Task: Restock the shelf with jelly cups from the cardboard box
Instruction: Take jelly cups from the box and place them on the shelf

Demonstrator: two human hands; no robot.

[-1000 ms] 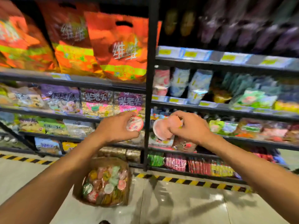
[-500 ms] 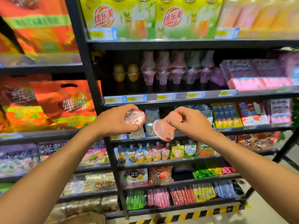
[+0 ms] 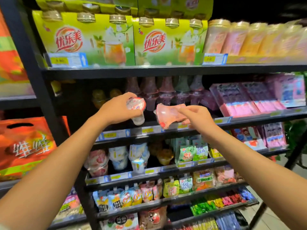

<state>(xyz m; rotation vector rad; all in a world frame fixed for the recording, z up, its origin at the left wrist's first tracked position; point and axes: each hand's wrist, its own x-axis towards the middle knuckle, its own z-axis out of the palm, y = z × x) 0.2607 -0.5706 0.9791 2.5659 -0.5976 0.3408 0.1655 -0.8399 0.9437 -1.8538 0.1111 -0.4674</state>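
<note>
Left hand (image 3: 116,111) grips a red-rimmed cup (image 3: 136,105), right hand (image 3: 198,119) pinches a tilted pink cup (image 3: 166,114), both cups held close together in the air just above the shelf (image 3: 249,121) edge, in front of its bottles (image 3: 166,90).

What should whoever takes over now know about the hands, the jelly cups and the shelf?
Left hand grips a red-rimmed jelly cup.
Right hand pinches a pink jelly cup.
Both cups are held in front of the shelf, and neither is set down.
Purple cups and yellow cups already stand at its back.
The cardboard box is out of view.
Left to do: probably place both cups beside the yellow cups, then fetch more.
</note>
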